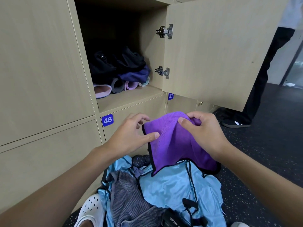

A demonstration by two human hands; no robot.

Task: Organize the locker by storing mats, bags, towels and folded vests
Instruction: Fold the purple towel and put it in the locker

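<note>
A purple towel with black trim hangs in front of me, below the open locker. My right hand grips its bunched top edge. My left hand pinches its left edge between thumb and fingers. Inside the locker lie several rolled mats with dark bags and a navy cloth stacked on them. On the floor below the towel lies a heap of light blue vests and a grey striped towel.
The locker door stands open to the right. Closed lockers 48 and 47 sit below. A black peanut massage ball and a black sport strap lie in the heap. Another person's leg stands behind the door. My white clog is at the bottom.
</note>
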